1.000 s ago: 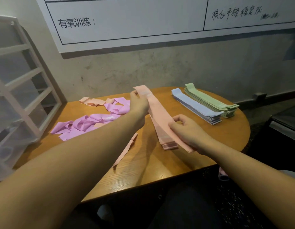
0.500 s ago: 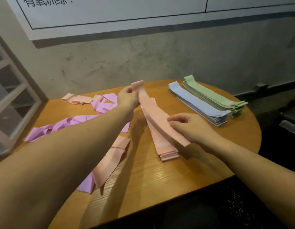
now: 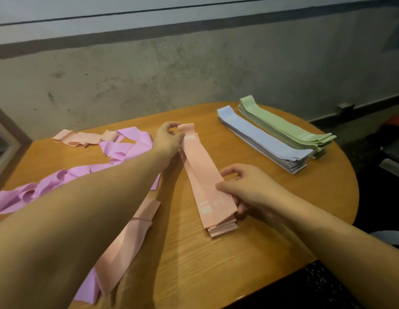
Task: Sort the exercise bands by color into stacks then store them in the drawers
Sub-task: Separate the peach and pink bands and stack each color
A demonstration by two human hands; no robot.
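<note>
A peach band (image 3: 199,168) lies flat on top of the peach stack (image 3: 221,228) in the middle of the round wooden table (image 3: 216,264). My left hand (image 3: 168,139) pinches the band's far end. My right hand (image 3: 250,190) grips the near part of the band and the stack's right side. Loose purple bands (image 3: 125,146) lie tangled at the left. More loose peach bands lie at the back left (image 3: 82,139) and under my left forearm (image 3: 127,241). A blue stack (image 3: 265,141) and a green stack (image 3: 287,126) sit at the right.
A stained grey wall (image 3: 194,74) rises right behind the table, with a whiteboard's lower edge (image 3: 127,21) above. A white frame (image 3: 4,148) shows at the far left edge. The table's front edge (image 3: 272,288) drops to a dark floor.
Both hands have lowered the peach band from a raised slant until it lies flat on the peach stack. The view has tilted down and shifted right.
</note>
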